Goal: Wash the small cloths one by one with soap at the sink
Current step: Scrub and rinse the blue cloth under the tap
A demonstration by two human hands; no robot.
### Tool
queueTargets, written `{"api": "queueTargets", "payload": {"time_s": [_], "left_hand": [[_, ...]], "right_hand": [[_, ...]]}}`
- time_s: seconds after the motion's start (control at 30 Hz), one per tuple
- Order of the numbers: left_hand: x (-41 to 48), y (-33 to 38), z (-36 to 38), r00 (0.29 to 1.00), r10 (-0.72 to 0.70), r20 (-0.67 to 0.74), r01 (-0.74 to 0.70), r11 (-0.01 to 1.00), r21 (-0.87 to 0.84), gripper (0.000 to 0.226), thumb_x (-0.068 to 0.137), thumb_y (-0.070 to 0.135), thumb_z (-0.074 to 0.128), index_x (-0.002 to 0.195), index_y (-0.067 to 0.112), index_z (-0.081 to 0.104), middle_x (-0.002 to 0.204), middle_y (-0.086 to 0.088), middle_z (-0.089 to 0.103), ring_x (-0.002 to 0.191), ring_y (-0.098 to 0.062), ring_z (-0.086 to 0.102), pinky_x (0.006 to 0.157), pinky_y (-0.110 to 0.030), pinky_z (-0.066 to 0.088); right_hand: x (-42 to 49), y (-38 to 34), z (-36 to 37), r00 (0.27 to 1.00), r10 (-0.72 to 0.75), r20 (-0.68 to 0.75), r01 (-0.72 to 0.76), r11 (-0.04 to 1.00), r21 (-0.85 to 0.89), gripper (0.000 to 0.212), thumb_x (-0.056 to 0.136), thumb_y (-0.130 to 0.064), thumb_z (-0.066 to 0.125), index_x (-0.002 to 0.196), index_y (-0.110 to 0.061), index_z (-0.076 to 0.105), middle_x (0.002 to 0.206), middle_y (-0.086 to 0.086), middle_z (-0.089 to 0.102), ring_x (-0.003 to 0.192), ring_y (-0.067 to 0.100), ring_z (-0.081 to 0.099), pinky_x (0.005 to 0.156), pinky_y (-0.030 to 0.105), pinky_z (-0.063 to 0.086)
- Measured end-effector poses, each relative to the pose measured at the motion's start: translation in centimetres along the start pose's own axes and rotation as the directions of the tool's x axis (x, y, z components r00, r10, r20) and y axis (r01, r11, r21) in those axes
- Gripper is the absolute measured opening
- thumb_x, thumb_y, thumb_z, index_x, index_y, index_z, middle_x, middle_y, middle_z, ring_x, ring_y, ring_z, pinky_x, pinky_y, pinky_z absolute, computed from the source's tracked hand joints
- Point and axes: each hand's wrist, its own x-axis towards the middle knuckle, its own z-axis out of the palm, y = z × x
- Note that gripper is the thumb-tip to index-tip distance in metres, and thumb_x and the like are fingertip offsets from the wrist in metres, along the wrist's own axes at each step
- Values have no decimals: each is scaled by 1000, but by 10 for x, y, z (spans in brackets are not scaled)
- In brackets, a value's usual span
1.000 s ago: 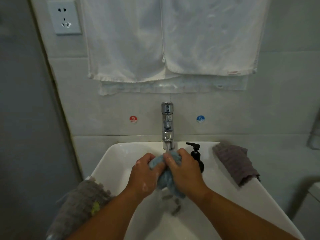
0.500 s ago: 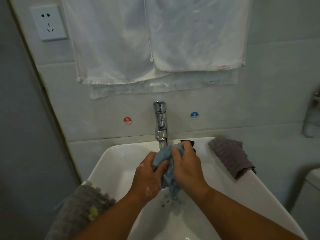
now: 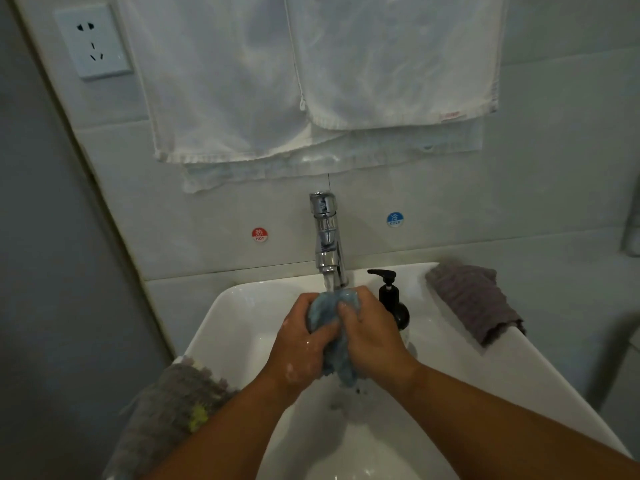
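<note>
1. We record the left hand [image 3: 304, 344] with its fingers curled round the left side of a small light-blue fluffy cloth [image 3: 323, 308]. White flecks of suds show on the back of the hand and the wrist.
2. The right hand [image 3: 374, 337] grips the right side of the same cloth, its thumb lying across the front of the fabric. The two hands sit close together, with the cloth bunched between them.
3. We find the cloth held over the basin of the white ceramic sink [image 3: 239, 317], directly under the spout of the chrome faucet [image 3: 325, 233]. A thin stream of water [image 3: 328, 282] lands on its top fold. Its lower end hangs out below the hands.
4. A black pump soap bottle [image 3: 393, 303] stands upright on the sink's back ledge, just right of the faucet. Its lower body is partly hidden behind the right hand.
5. A grey-purple ribbed cloth [image 3: 474, 303] lies draped over the sink's right rear rim, well apart from the hands.
6. A grey shaggy cloth [image 3: 176, 403] with a small yellow patch lies over the left front rim, just beside the left forearm.
7. On the tiled wall we note a red round sticker [image 3: 259, 234] marked HOT left of the faucet and a blue round sticker [image 3: 394, 219] marked COLD to its right.
8. White towels [image 3: 225, 81] hang on the wall above the faucet, and a white wall socket [image 3: 93, 41] sits at the upper left
</note>
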Motion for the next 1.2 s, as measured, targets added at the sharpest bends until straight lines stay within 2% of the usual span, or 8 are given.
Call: {"api": "queueTargets", "payload": {"time_s": [0.17, 0.4, 0.53, 0.63, 0.77, 0.93, 1.07, 1.2], "left_hand": [[-1, -6, 2, 997, 73, 29, -77, 974, 213, 26, 103, 35, 54, 128, 32, 54, 119, 8, 67, 109, -11, 66, 90, -27, 58], [9, -5, 0, 979, 162, -126, -58, 810, 584, 23, 105, 40, 47, 114, 22, 58, 98, 8, 60, 84, -5, 61, 66, -3, 44], [5, -2, -1, 975, -8, -224, 66, 966, 252, 45, 105, 51, 36, 117, 20, 66, 109, -1, 71, 97, -16, 69, 90, -26, 58], [0, -4, 2, 996, -85, 13, 84, 996, 20, 35, 100, 44, 54, 130, 26, 56, 122, -4, 68, 109, -23, 68, 96, -44, 58], [-3, -2, 2, 996, 10, 91, -20, 993, 113, 43, 89, 47, 65, 127, 31, 52, 114, 3, 69, 99, -16, 71, 80, -29, 61], [3, -6, -2, 990, 105, -91, -77, 960, 268, 25, 101, 39, 58, 120, 22, 61, 108, 1, 71, 95, -13, 70, 78, -23, 60], [11, -1, -5, 971, 81, -225, -1, 943, 334, 32, 105, 43, 47, 108, 18, 66, 97, -3, 73, 83, -14, 71, 69, -19, 55], [5, 3, 3, 972, -55, -227, 112, 962, 248, 43, 101, 59, 31, 101, 28, 61, 97, 6, 67, 93, -12, 66, 86, -23, 51]], "right_hand": [[-1, -8, -1, 998, 43, -52, -44, 999, -4, 30, 108, -38, 40, 100, -18, 61, 83, -9, 62, 74, 2, 61, 53, 7, 41], [1, -9, 0, 979, 128, 155, -165, 953, 255, 11, 103, -26, 52, 113, -28, 54, 108, 2, 65, 102, 17, 65, 86, 32, 56], [0, -5, -1, 987, 26, 160, -68, 962, 263, 12, 104, -23, 54, 116, -27, 56, 109, 1, 67, 100, 16, 69, 84, 34, 62], [3, -4, -1, 1000, 24, 4, -25, 986, 164, 12, 105, -32, 52, 111, -23, 57, 97, -6, 65, 87, 7, 66, 65, 10, 53], [6, -8, -4, 993, 60, -105, -60, 998, 10, 37, 106, -44, 44, 98, -16, 66, 82, -3, 69, 68, 2, 66, 49, 8, 44], [-2, -7, -1, 990, 90, 104, -115, 956, 269, 11, 105, -34, 49, 111, -29, 57, 103, -2, 66, 94, 13, 68, 74, 26, 57], [-2, 2, 10, 974, 11, 227, -82, 950, 302, 23, 104, -31, 55, 126, -35, 53, 114, -3, 68, 102, 14, 70, 88, 37, 61], [3, 0, 10, 993, -27, 119, 21, 999, 47, 18, 106, -35, 50, 108, -27, 65, 91, -8, 70, 83, 7, 70, 72, 16, 57]]}}
